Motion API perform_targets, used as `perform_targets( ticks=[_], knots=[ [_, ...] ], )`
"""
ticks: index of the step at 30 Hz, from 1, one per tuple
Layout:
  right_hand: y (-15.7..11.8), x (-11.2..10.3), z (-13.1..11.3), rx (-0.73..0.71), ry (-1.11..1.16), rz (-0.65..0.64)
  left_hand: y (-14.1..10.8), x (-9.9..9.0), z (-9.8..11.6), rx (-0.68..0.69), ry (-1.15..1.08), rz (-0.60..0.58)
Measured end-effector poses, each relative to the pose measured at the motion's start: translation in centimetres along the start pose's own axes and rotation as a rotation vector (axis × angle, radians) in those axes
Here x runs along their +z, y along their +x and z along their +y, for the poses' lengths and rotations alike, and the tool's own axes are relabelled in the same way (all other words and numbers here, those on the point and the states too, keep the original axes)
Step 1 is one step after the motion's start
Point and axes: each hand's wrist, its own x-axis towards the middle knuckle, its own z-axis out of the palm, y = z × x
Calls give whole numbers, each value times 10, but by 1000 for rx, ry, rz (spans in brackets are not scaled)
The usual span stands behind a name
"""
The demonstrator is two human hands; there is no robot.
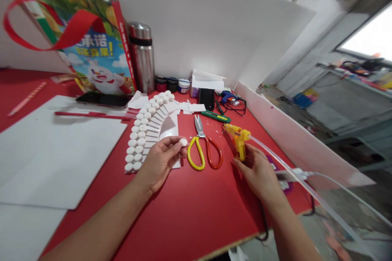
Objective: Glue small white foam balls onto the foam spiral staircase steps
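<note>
Pinched between the thumb and fingers of my left hand point(163, 159) is a small round white disc point(183, 142). Just behind that hand lies a curved white piece point(151, 132), edged with two rows of similar discs and marked with thin strips. My right hand point(259, 171) is wrapped around the handle of a yellow hot glue gun point(239, 140), its nozzle pointing left and away from me. A long clear glue stick point(284, 165) sticks out of its back. Between my hands rest scissors point(200, 140) with one yellow and one red handle, blades pointing away.
A green utility knife point(215, 116) and paper scraps point(196, 107) lie beyond the scissors. Farther back stand paint jars point(183, 86), a steel thermos point(143, 59) and a colourful bag point(94, 49). White boards point(61, 151) cover the left side. A low white partition point(294, 142) borders the right.
</note>
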Motion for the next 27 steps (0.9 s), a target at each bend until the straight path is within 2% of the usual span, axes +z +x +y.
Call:
perform_targets(
  ticks=[3,11,17,19,22,27],
  knots=[
    [-8,-1,3,-10,-79,-40,0,0,0,0,1,0],
    [-7,0,-13,-53,-196,31,0,0,0,3,25,-5],
    [-42,-11,-37,-222,-388,114,-1,-1,1,7,41,-27],
    [-54,-12,-54,-283,-321,132,-2,0,2,-1,60,-50],
    [-61,-9,-86,-369,-105,52,-4,0,1,-10,110,-75],
    [-36,4,-127,-419,130,-66,-5,-1,-2,32,221,-102]
  ],
)
